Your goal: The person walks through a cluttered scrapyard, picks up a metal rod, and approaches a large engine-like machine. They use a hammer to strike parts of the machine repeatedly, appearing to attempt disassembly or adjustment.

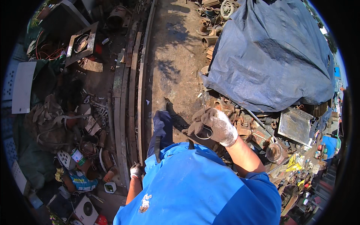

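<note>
My right hand (212,125), in a dirty white and brown work glove, is raised in front of my body. Its fingers are closed around a thin bent metal wire (204,138). One straight end of the wire sticks up past the knuckles, and a curved part loops out below the fingers. Low at my left side hangs my left hand (136,171), also gloved, beside the long planks (123,112). Its fingers are small and darkened, and their pose is unclear.
A large blue-grey tarp (270,56) covers a heap on the right, with rusty metal parts (243,125) along its edge. A metal basket (275,152) stands below. On the left lie a sack (50,123), a square metal frame (81,44) and mixed scrap. A dirt path (172,48) runs ahead.
</note>
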Demonstrator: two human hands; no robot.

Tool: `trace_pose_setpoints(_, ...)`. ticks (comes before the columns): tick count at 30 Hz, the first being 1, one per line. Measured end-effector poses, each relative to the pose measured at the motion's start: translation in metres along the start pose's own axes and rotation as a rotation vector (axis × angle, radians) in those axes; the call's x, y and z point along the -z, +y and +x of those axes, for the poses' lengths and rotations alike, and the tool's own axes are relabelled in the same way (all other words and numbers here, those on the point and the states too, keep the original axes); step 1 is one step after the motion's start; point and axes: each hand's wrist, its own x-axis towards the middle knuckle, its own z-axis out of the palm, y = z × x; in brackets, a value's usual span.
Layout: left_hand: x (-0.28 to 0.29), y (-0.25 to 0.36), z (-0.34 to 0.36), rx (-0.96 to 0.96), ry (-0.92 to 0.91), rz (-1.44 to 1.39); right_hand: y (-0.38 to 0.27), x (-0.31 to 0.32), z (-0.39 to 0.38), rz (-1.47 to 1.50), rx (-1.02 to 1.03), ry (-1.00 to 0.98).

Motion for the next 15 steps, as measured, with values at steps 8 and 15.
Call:
trace_pose_setpoints(8,-0.198,0.524,0.088,-0.177,-0.066,0.204,-0.179,-0.004,0.207,-0.168,0.048,0.161)
trace_pose_setpoints(15,-0.372,0.867,0.122,-0.615,-0.209,0.242,-0.26,0.135,0.422,-0.709,0.155,0.275)
